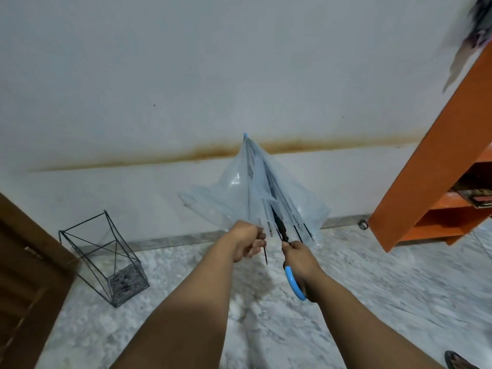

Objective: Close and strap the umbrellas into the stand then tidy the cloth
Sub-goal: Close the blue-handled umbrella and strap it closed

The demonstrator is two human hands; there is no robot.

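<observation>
A clear plastic umbrella (pixel 255 190) with a blue tip and a curved blue handle (pixel 294 284) points away from me toward the wall, its canopy half folded and loose. My right hand (pixel 300 258) grips the shaft just above the blue handle. My left hand (pixel 249 239) holds the gathered canopy edge and rib ends, fingers curled round them. A black wire umbrella stand (pixel 106 259) sits on the floor at the left, leaning against the wall, with no umbrella in it. A blurred dark cloth (pixel 476 25) hangs at the top right corner.
An orange shelf unit (pixel 431 161) stands at the right with books on a shelf. A brown wooden door (pixel 24 275) fills the left edge. The floor (pixel 386 288) is pale marble. A foot in a sandal (pixel 458 360) shows at the bottom right.
</observation>
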